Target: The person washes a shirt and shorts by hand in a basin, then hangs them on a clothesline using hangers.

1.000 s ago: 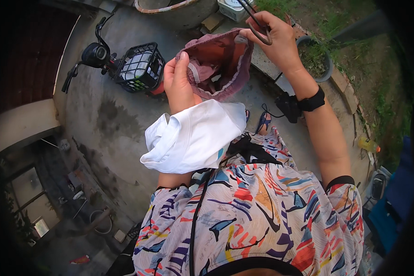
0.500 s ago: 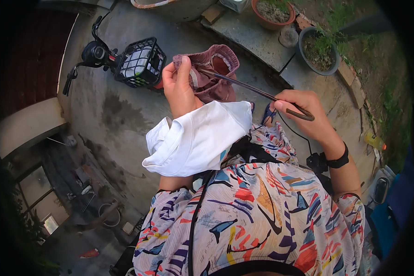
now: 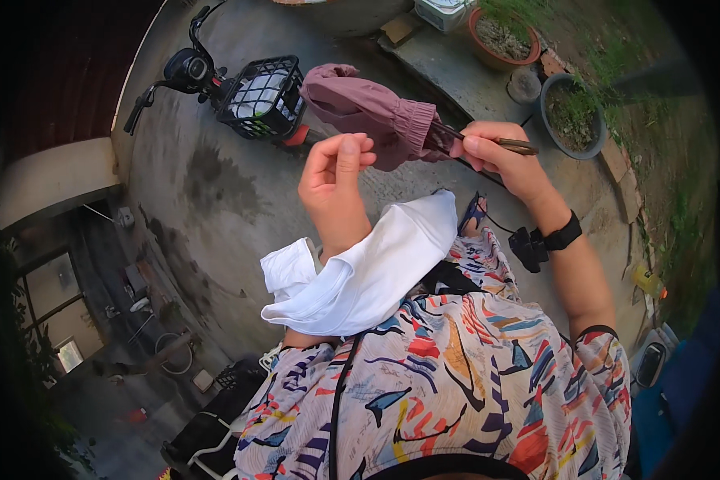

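A dusty-pink garment with a gathered elastic waistband [image 3: 376, 108] hangs in front of me, its waistband end toward my right hand. My right hand [image 3: 500, 156] is closed round a dark, slim clothes hanger [image 3: 518, 146], seen nearly edge-on, whose far part goes into the waistband. My left hand [image 3: 338, 172] is beside the garment's near edge, fingers curled in and thumb against them, with nothing visible in it. Over my left forearm lies a white shirt [image 3: 368, 272], folded in loose drapes. A black band [image 3: 564, 232] is round my right wrist.
Beyond the garment stands a scooter with a black basket [image 3: 264, 96] holding white items. Potted plants in a terracotta pot [image 3: 504, 40] and a grey pot [image 3: 572, 116] line a concrete ledge at the far right. White wire hangers [image 3: 216, 440] show at the lower left.
My left hand has let go of the pink garment's waistband. The garment has swung round and the hanger reaches further into it. My right hand has moved up and away from me.
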`<act>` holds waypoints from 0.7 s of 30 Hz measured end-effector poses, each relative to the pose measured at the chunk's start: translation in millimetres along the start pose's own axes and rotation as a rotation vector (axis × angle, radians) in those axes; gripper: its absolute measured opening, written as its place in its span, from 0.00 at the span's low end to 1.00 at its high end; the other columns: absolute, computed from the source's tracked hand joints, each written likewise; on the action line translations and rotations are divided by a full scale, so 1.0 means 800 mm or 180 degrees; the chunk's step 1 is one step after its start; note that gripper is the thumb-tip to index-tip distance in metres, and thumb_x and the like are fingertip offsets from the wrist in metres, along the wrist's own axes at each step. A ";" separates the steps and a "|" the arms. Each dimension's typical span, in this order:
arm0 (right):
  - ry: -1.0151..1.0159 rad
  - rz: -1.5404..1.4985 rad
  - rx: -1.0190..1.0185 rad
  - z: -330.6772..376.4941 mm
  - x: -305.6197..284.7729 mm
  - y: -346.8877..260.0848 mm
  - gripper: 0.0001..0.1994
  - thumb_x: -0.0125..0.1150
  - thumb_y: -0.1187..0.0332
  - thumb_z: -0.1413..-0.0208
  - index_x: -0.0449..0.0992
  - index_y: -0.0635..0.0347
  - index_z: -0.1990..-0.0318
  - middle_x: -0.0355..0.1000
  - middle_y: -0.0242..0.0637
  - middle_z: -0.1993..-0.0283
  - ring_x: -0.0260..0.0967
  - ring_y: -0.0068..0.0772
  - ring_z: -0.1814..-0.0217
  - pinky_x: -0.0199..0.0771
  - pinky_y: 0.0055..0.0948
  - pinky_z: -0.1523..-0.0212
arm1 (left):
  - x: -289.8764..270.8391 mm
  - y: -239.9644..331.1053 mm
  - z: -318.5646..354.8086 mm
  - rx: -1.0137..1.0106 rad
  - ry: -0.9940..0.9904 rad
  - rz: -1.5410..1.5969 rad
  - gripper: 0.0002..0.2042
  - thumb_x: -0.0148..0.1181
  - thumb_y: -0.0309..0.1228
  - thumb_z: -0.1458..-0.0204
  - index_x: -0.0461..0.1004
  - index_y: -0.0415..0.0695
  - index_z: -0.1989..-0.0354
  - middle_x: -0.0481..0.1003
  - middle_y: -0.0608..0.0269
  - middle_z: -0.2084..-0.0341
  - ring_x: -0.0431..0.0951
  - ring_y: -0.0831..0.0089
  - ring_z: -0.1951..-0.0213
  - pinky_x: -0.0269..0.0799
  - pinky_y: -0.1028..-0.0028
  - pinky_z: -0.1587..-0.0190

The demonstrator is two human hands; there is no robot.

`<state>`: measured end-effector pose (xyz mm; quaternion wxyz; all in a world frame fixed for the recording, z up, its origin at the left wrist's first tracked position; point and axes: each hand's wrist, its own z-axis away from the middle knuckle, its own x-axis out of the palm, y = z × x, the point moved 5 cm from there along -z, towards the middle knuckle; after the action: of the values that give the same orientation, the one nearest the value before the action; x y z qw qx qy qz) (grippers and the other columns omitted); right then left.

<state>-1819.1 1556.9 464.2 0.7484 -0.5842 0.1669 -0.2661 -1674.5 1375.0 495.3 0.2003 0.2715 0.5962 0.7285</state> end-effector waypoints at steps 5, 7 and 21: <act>-0.0363 0.0604 -0.0514 -0.017 -0.015 -0.049 0.14 0.58 0.62 0.41 0.80 0.65 0.70 0.67 0.28 0.78 0.59 0.17 0.78 0.57 0.21 0.77 | 0.002 0.062 0.010 0.1839 0.0221 -0.1328 0.15 0.64 0.27 0.46 0.75 0.42 0.50 0.73 0.57 0.49 0.70 0.65 0.44 0.62 0.68 0.42; -0.0652 0.0807 -0.0555 -0.019 -0.020 -0.070 0.12 0.60 0.64 0.43 0.80 0.65 0.71 0.69 0.29 0.77 0.61 0.18 0.77 0.60 0.22 0.75 | 0.020 0.079 0.019 0.2145 0.0063 -0.1832 0.18 0.66 0.30 0.48 0.75 0.44 0.48 0.72 0.58 0.46 0.66 0.60 0.40 0.57 0.63 0.36; 0.0509 0.1881 -0.1848 -0.003 -0.035 -0.088 0.10 0.66 0.66 0.47 0.78 0.63 0.61 0.74 0.35 0.66 0.68 0.22 0.67 0.66 0.23 0.68 | 0.029 0.025 0.035 0.1906 -0.0435 -0.3483 0.09 0.63 0.35 0.46 0.76 0.46 0.61 0.72 0.67 0.65 0.68 0.65 0.60 0.54 0.65 0.49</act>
<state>-1856.8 1559.2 529.9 0.5816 -0.6753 0.4528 -0.0265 -1673.7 1406.5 522.6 0.4971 0.0174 0.8129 0.3030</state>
